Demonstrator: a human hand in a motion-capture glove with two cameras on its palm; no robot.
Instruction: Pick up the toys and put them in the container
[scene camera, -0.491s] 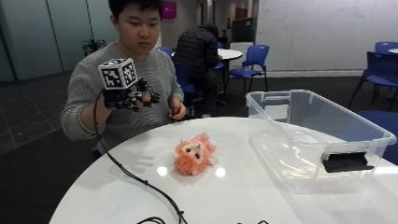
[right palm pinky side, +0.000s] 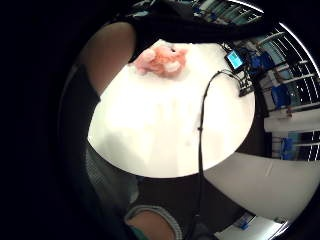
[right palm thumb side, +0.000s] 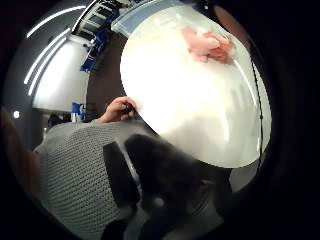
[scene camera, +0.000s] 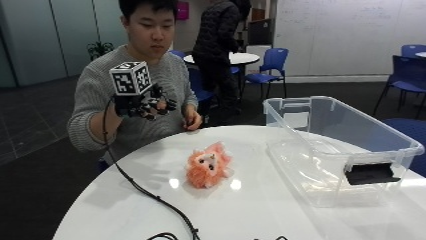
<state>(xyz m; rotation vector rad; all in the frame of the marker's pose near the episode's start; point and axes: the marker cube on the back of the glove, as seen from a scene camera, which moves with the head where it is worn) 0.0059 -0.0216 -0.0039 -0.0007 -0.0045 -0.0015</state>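
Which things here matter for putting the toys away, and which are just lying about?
For the job:
- orange plush toy, lying on the table
- clear plastic container, beside the toy
- gloved right hand, raised, holding nothing

Just lying about:
- black cable across the table
- blue chairs behind

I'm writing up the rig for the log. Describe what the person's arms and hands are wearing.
The right hand wears a black glove with straps. A black cable runs down from it and trails across the white table. The left hand is bare. Both arms are covered by the long sleeves of a grey knitted sweater.
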